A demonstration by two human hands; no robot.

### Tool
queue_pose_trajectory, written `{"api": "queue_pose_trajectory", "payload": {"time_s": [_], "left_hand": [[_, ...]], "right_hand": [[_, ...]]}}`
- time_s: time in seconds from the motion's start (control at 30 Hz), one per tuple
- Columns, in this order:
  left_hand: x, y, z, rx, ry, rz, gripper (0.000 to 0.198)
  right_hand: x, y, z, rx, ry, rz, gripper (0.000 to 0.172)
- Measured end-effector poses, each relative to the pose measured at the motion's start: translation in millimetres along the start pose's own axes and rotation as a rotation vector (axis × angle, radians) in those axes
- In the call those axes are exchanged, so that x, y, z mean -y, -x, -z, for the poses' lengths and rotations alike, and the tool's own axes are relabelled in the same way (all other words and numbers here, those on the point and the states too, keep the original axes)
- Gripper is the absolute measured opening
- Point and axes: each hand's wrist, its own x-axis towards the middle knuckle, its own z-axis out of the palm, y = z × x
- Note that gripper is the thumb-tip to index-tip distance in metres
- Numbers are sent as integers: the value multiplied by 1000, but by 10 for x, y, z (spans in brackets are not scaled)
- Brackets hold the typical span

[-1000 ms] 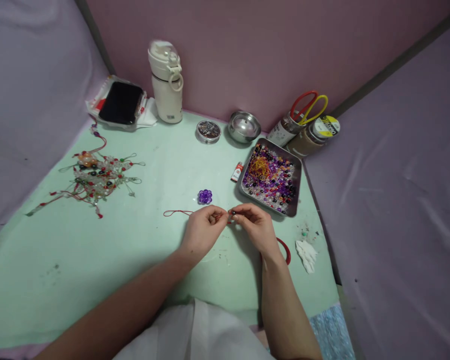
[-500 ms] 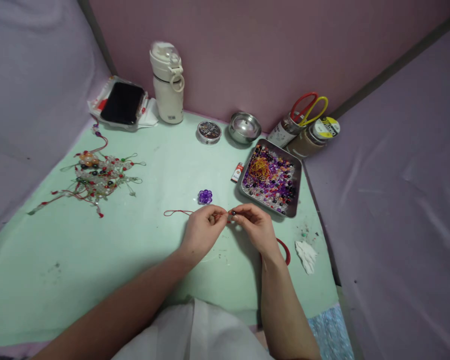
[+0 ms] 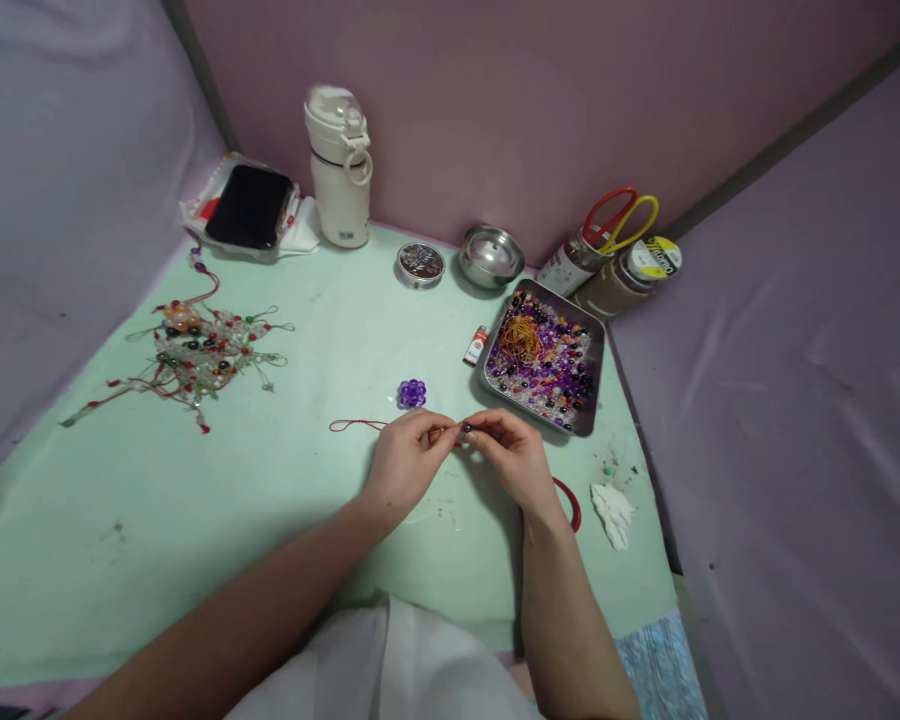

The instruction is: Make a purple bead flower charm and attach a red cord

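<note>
My left hand [image 3: 411, 455] pinches a thin red cord [image 3: 356, 425], whose looped end lies on the table to the left. Close against its fingertips, my right hand [image 3: 511, 452] is closed on a small dark bead [image 3: 466, 428]. Whether the cord runs through the bead is too small to tell. Just beyond my left hand lies a purple bead flower [image 3: 412, 394]. A red handle [image 3: 568, 503], probably of scissors, shows partly from under my right wrist.
A metal tray [image 3: 487, 385] of mixed beads stands right of my hands, with a lighter [image 3: 475, 346] beside it. Behind are a steel bowl [image 3: 491, 258], a round tin [image 3: 421, 264], jars and a bottle [image 3: 341, 180]. Beaded strings [image 3: 202, 350] lie left; crumpled tissue [image 3: 612, 516] lies right.
The view has shifted very slightly. Both hands stay fingertip to fingertip, with the dark bead at the right fingertips nearly against the left ones.
</note>
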Motion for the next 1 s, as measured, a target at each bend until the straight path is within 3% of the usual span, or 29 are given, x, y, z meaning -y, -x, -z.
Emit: {"api": "queue_pose_trajectory", "payload": {"time_s": [0.57,1.0], "left_hand": [[-17,16,3,-10,-51,-58,11],[-56,14,4,53,2,12,12]], "right_hand": [[-5,-2,-25,-6,40,6,14],[2,-2,-14,-30,80,35,14]]}}
